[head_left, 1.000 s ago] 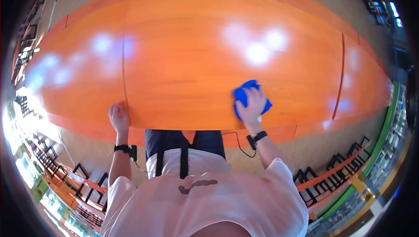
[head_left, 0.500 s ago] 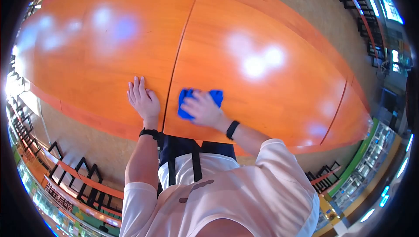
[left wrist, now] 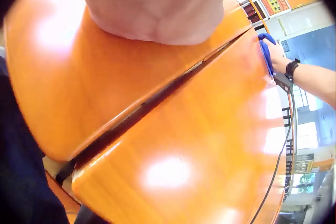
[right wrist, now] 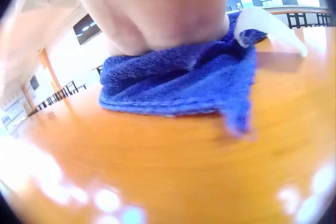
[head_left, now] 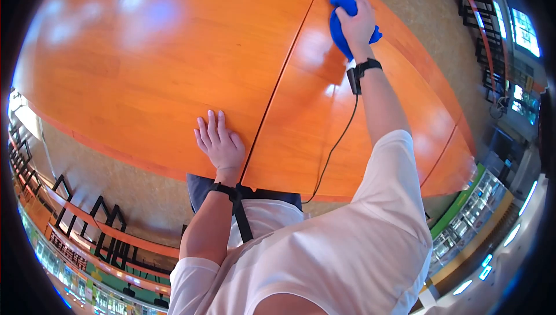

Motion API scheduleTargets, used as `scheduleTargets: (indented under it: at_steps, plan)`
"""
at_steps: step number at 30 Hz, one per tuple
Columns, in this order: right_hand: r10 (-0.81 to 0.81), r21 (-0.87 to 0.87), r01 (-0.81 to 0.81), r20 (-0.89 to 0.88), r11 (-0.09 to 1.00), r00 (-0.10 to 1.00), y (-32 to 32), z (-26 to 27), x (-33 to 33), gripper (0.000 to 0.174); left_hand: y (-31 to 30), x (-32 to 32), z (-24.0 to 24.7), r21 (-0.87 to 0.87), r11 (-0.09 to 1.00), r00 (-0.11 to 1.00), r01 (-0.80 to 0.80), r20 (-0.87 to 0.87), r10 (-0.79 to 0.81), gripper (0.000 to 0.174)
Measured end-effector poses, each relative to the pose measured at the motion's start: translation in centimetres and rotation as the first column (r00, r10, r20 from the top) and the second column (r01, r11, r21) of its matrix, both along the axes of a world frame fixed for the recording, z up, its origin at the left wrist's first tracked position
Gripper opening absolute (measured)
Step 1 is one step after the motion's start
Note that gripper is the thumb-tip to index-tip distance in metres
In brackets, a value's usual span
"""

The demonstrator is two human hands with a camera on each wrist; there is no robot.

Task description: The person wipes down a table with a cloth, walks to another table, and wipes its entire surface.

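Observation:
A bunched blue towelling cloth (head_left: 339,32) lies near the far edge of the glossy orange wooden table (head_left: 168,83). My right hand (head_left: 360,22) grips it from above with the arm stretched out. In the right wrist view the cloth (right wrist: 173,85) sits folded beneath the heel of the hand, a white strip (right wrist: 262,22) sticking out beside it. Palm down, my left hand (head_left: 222,146) rests on the table near its front edge, fingers straight and a little spread, left of the seam. The left wrist view shows just the base of this hand (left wrist: 157,16).
A dark gap (left wrist: 142,109) runs between two table sections. From the right wrist device a black cable (head_left: 335,150) trails down across the tabletop. Benches with black legs (head_left: 110,234) stand behind at the left, and a glass display counter (head_left: 463,210) at the right.
My right hand has carried the cloth leftward, then away toward the far edge. My left hand has straightened its fingers and laid flat on the table. The head view has turned and shifted.

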State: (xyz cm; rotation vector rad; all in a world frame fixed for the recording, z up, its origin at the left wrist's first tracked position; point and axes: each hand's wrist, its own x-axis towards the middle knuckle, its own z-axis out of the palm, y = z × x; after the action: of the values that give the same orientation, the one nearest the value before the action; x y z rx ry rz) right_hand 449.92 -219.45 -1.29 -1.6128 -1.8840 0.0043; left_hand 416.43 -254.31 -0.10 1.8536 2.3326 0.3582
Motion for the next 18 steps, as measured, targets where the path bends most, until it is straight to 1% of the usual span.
scheduleTargets:
  at_steps: [3, 4, 5, 6, 7, 8, 9, 10, 11, 12, 13, 14, 16, 17, 18]
  plan:
    - [-0.012, 0.031, 0.010, 0.080, 0.999, 0.997, -0.3, 0.3, -0.5, 0.034, 0.0, 0.1, 0.2, -0.017, 1.000, 1.000, -0.003, 0.006, 0.003, 0.056]
    - [0.019, -0.058, -0.019, -0.005, 0.998, 1.000, -2.3, 0.5, -1.4, 0.032, 0.1, 0.3, 0.3, -0.017, 1.000, 1.000, -0.005, 0.006, 0.005, 0.056]
    - [0.051, -0.079, -0.049, 0.029, 0.996, 0.998, -5.7, 1.1, -2.8, 0.030, 0.1, 0.3, 0.3, -0.018, 1.000, 1.000, -0.006, 0.006, 0.006, 0.057]
    - [0.136, -0.101, -0.136, -0.002, 0.986, 0.991, -10.0, 1.8, -4.5, 0.035, 0.1, 0.3, 0.2, -0.021, 1.000, 1.000, -0.006, 0.008, 0.006, 0.057]
    - [0.152, -0.221, -0.149, -0.004, 0.964, 0.988, -15.5, 1.5, -5.3, 0.044, -0.2, 0.3, 0.3, -0.021, 1.000, 1.000, -0.010, 0.013, 0.010, 0.057]
    - [0.163, -0.271, -0.165, -0.028, 0.948, 0.986, -22.2, 0.4, -5.8, 0.052, -0.2, 0.2, 0.2, -0.013, 1.000, 1.000, -0.010, 0.018, 0.010, 0.057]
    - [0.174, -0.340, -0.170, -0.018, 0.925, 0.985, -28.4, 0.9, -6.7, 0.054, -0.1, 0.3, 0.1, -0.005, 1.000, 1.000, -0.010, 0.025, 0.010, 0.058]
    - [0.201, -0.335, -0.153, 0.114, 0.930, 0.973, -33.7, 1.8, -7.4, 0.054, -0.1, 0.3, 0.2, -0.005, 1.000, 1.000, -0.001, 0.020, 0.001, 0.058]
    - [0.234, -0.318, -0.192, 0.099, 0.928, 0.967, -38.3, 2.3, -7.5, 0.053, -0.1, 0.3, 0.3, -0.005, 1.000, 1.000, 0.006, 0.013, -0.006, 0.058]
    - [0.309, -0.348, -0.271, 0.058, 0.897, 0.949, -41.1, 2.5, -6.7, 0.053, -0.1, 0.3, 0.3, -0.008, 1.000, 1.000, 0.009, 0.004, -0.009, 0.058]
    - [0.381, -0.377, -0.350, 0.010, 0.858, 0.924, -42.0, 3.1, -6.2, 0.054, -0.1, 0.3, 0.3, -0.007, 1.000, 1.000, 0.013, 0.003, -0.013, 0.058]
    - [0.411, -0.379, -0.370, 0.029, 0.848, 0.911, -41.6, 2.6, -5.0, 0.053, -0.2, 0.2, 0.3, -0.004, 1.000, 1.000, 0.014, 0.000, -0.014, 0.058]
    - [0.466, -0.384, -0.410, 0.060, 0.827, 0.883, -37.9, 1.5, -1.9, 0.052, -0.3, 0.3, 0.3, -0.003, 1.000, 1.000, 0.016, -0.004, -0.016, 0.058]
    - [0.362, -0.382, -0.323, 0.033, 0.866, 0.932, -34.4, 1.1, -0.4, 0.051, -0.3, 0.3, 0.3, -0.006, 1.000, 1.000, 0.016, -0.007, -0.016, 0.058]
    - [0.254, -0.381, -0.233, 0.005, 0.895, 0.967, -29.5, 0.9, 0.8, 0.050, -0.2, 0.2, 0.2, -0.006, 1.000, 1.000, 0.014, -0.010, -0.014, 0.057]
